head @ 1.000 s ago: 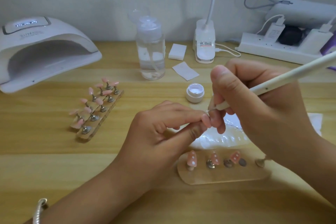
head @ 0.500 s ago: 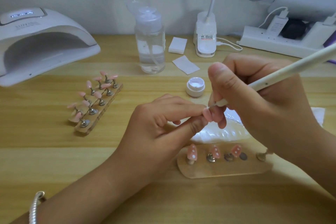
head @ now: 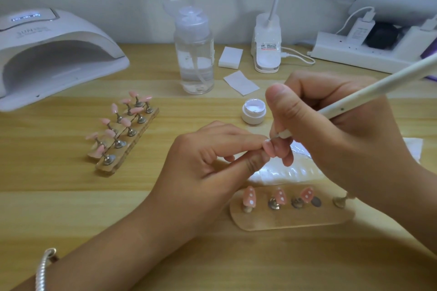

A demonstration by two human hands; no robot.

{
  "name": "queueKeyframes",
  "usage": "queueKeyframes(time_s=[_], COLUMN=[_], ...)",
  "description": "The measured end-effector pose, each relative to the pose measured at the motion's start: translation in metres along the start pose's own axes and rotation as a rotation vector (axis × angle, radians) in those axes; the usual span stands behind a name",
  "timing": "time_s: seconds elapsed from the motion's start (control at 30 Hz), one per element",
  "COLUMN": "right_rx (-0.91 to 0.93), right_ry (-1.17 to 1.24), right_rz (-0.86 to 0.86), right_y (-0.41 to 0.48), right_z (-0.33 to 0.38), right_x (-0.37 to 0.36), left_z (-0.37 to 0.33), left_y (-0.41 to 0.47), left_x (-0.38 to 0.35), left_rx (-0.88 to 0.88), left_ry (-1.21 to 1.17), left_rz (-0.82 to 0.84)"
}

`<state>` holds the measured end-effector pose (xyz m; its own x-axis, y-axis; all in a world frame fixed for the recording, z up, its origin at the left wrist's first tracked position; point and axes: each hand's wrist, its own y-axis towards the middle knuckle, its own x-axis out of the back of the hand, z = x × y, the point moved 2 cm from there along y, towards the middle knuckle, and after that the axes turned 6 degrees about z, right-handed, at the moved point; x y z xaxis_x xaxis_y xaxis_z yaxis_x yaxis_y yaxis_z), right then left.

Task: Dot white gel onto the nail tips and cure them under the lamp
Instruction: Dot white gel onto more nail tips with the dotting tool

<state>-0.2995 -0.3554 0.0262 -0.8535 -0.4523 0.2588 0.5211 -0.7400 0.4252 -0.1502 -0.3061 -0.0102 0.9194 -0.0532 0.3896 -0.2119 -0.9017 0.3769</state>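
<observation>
My left hand (head: 210, 168) pinches a pink nail tip (head: 269, 149) between thumb and forefinger at the centre of the desk. My right hand (head: 331, 130) grips a white dotting pen (head: 369, 94), whose fine point touches the top of that tip. An open jar of white gel (head: 253, 111) stands just behind my hands. In front, a wooden holder (head: 290, 216) carries three pink tips with white dots (head: 249, 197) and some bare metal stands. The white curing lamp (head: 47, 54) sits at the far left, display lit.
A second wooden holder (head: 123, 144) with several plain pink tips lies left of centre. Behind stand a clear pump bottle (head: 195, 54), white pads (head: 230, 58), a desk-lamp base (head: 267, 45) and a power strip (head: 369, 54). A shiny plastic sheet (head: 290, 172) lies under my right hand.
My hands stay together on the nail tip; the pen point has shifted slightly on it. The view has tilted a little, nothing else has moved.
</observation>
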Motion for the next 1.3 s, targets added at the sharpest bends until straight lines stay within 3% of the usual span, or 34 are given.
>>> queueKeyframes(time_s=[0.33,0.73,0.93,1.13,1.3], right_rx=[-0.006,-0.025,-0.264,-0.437,-0.442], right_ry=[0.003,-0.071,-0.424,-0.489,-0.544], right_rz=[0.0,-0.188,-0.029,0.078,0.106], right_y=[0.0,0.013,0.02,0.018,0.019], right_z=[-0.001,0.002,-0.014,-0.027,-0.029], right_x=[0.0,0.027,0.052,0.065,0.064], left_z=[0.0,0.001,0.004,0.005,0.007], left_y=[-0.001,-0.002,-0.002,-0.003,-0.005], left_x=[0.0,-0.001,-0.001,-0.001,-0.001], left_rx=[-0.017,0.016,0.065,0.118,0.133], left_ry=[0.011,0.012,-0.012,-0.017,-0.04], left_rz=[-0.014,-0.064,-0.083,-0.078,-0.074])
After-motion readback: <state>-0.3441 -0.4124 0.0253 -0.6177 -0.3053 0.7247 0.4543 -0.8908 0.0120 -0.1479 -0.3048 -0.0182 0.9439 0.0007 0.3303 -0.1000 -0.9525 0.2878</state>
